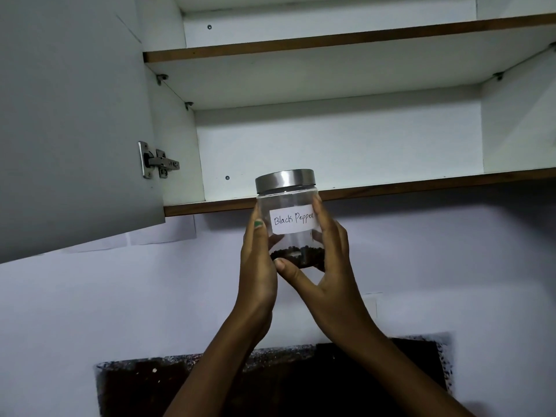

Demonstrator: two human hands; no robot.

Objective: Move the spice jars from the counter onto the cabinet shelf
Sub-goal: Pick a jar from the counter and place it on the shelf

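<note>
So we've got the black pepper jar (287, 218) up in the air, right in front of the brown front edge of the lower cabinet shelf (406, 186), not on it yet. Both hands are wrapped around it: our left hand (255, 266) cups the left side with fingers curled round the back, and our right hand (328, 266) takes the right side, thumb pressed across the bottom front. So each grip is closed around the jar, nothing loose.

Handling-wise, it looks like clear glass or hard plastic, we can't tell which, with a brushed metal lid (285, 179). Only a thin layer of peppercorns sits at the bottom, so it's probably pretty light. The smooth walls could be slippery, and if it's glass a drop would be bad news. Holding the body low and on both sides feels right; we wouldn't trust the lid alone, since we can't see how tight it is.

The cabinet door (75, 115) hangs open on the left, out of the way. The base needs to clear that edge before setting down.
</note>
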